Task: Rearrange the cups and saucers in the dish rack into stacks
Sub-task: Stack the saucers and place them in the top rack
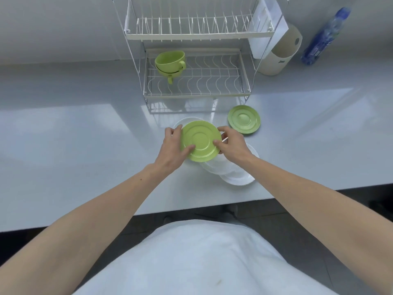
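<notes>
both hands, the left hand (174,145) and right hand (231,145), grip a green saucer (201,141) by its edges above white saucers (229,170) on the counter (85,145). a second green saucer (244,119) lies just beyond. farther back, two stacked green cups (170,63) sit in the dish rack (195,90).

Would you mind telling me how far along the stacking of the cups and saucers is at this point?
Partly done. Two green cups already sit nested on the rack's lower shelf. In hand: the left hand and right hand hold a green saucer above the white saucers on the counter. Left: the second green saucer lies apart on the counter, and no saucer stack is in the rack yet.
</notes>
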